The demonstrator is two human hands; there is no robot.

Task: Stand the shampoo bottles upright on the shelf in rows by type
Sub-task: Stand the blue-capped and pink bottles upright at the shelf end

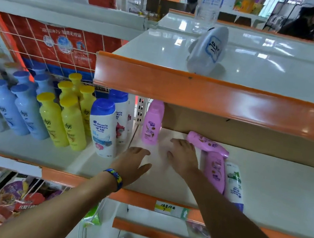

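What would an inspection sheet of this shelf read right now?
Surface: white shelf, orange front edge.
Job's things: upright pink bottle at the back; lying pink bottles and a lying white bottle to its right.
Clutter: grey bottle tipped on the upper shelf.
Grippers: left hand and right hand open over the shelf, holding nothing.
Cables: nothing seen.
Surroundings: yellow bottles and blue bottles standing in rows on the left; person behind.

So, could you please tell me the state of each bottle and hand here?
Leftmost pink bottle: upright.
Rear pink bottle: lying.
Front pink bottle: lying.
Green-label white bottle: lying.
Head & Shoulders bottle: upright.
Grey top-shelf bottle: tilted.
Yellow bottles: upright.
Blue bottles: upright.
Left hand: open.
Right hand: open.
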